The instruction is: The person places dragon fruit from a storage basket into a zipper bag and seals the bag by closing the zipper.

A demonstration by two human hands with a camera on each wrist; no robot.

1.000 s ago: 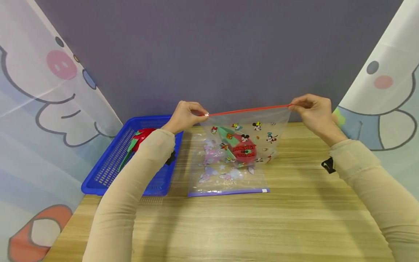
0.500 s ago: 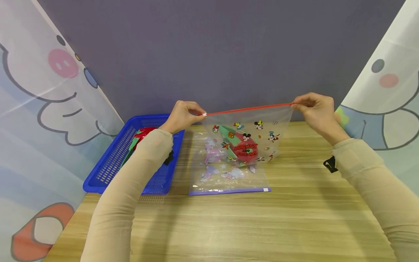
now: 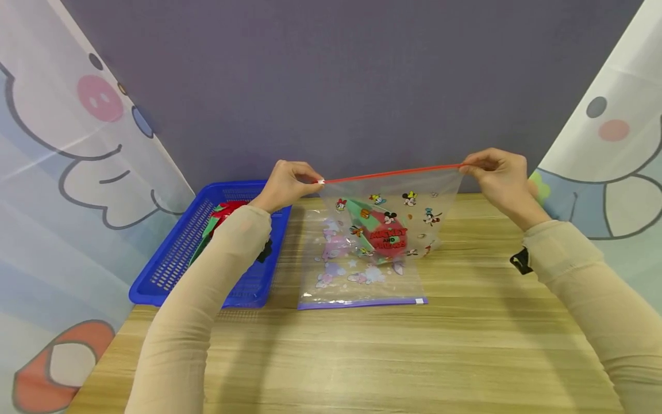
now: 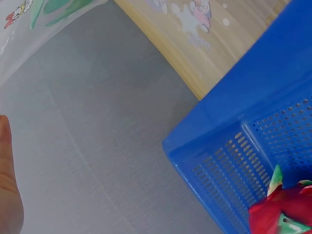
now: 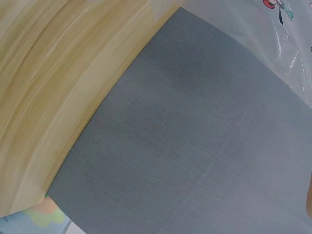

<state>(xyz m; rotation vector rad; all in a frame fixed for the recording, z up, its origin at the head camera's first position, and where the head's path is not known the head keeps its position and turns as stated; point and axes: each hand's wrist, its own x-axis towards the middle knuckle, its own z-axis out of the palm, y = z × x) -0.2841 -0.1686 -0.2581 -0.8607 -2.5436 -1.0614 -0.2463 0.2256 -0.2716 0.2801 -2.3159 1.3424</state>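
Note:
A clear zip bag (image 3: 429,238) with a red zip strip and cartoon prints hangs stretched between both hands in the head view. My left hand (image 3: 291,183) pinches the strip's left end, right at the white slider (image 3: 321,181). The right end is pinched between thumb and fingers of my right hand (image 3: 500,179). Inside the bag shows a red and green item (image 3: 390,244), its kind blurred by the plastic. Flat on the table behind the hanging bag lies a second clear bag (image 3: 336,290) with a purple zip strip and pastel prints.
A blue perforated basket (image 3: 155,287) stands at the left, partly behind the left sleeve. It holds a red and green item (image 4: 280,214) and something black (image 3: 265,252). The wooden table (image 3: 362,356) meets a grey wall panel (image 3: 362,86) at the back.
Both hands keep their pinch on the strip, and the bag stays stretched. Only a slight shift of the whole view shows.

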